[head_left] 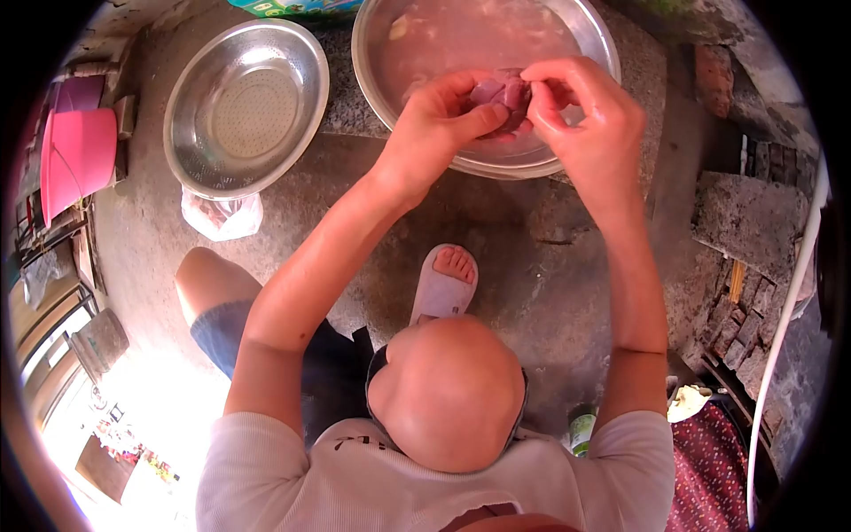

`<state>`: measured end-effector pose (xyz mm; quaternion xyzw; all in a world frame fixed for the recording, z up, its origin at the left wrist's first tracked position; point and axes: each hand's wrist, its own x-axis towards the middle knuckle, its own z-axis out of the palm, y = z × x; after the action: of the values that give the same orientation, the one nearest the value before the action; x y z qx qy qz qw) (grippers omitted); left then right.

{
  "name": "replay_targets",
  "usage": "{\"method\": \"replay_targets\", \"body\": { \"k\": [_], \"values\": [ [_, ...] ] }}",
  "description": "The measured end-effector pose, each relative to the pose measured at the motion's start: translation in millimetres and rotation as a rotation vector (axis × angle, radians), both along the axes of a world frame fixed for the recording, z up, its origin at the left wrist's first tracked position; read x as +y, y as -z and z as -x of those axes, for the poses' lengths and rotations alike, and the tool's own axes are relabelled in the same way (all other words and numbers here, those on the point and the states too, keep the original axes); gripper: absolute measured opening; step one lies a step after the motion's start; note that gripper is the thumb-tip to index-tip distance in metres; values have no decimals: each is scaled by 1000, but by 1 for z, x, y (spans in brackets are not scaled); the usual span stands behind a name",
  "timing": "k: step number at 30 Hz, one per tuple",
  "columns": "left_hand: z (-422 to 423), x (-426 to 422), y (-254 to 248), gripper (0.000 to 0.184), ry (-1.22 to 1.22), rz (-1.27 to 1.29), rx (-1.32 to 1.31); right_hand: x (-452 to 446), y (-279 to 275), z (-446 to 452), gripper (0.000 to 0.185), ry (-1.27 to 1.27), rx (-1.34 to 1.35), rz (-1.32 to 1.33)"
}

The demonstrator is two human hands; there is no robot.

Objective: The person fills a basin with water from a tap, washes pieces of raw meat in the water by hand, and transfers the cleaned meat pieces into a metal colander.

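Observation:
My left hand (441, 113) is wrapped round a dark red, glistening piece of meat (503, 92), its thumb lying across the front. My right hand (587, 105) has thumb and fingers curled together in a pinch at the meat's right edge. Both hands are above the near side of a wide metal basin (370, 87). Cloudy pinkish water (483, 40) fills it, with some pale bits at the left. Exactly what the right fingertips grip is partly hidden by the fingers.
A perforated metal colander (253, 111) stands left of the basin, with a white plastic bag (223, 217) partly under it. A pink tub (81, 160) is at far left. Bricks and a stone slab (749, 222) line the right side, near a white pipe (789, 328).

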<state>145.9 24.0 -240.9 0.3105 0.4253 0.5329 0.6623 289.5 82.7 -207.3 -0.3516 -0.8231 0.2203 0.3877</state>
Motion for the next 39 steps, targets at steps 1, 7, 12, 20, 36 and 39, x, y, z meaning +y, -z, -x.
{"method": "replay_targets", "body": {
  "k": [1,7,12,20,36,39],
  "values": [
    [0,0,-1,27,15,8,-56,0,1,0,16,11,21,56],
    [0,1,-8,30,71,18,-131,9,5,-13,9,106,169,288],
    [1,1,-7,31,79,26,-140,15,2,-24,4,54,353,518],
    [-8,1,-9,26,-18,-22,140,-9,-3,-10,12,44,108,379],
    [-13,0,-15,23,-135,-33,115,-14,-5,-5,21,71,-50,-23],
    [-11,-1,-9,23,-118,-55,150,-14,-2,-5,21,70,-80,-99]
  ]
}}
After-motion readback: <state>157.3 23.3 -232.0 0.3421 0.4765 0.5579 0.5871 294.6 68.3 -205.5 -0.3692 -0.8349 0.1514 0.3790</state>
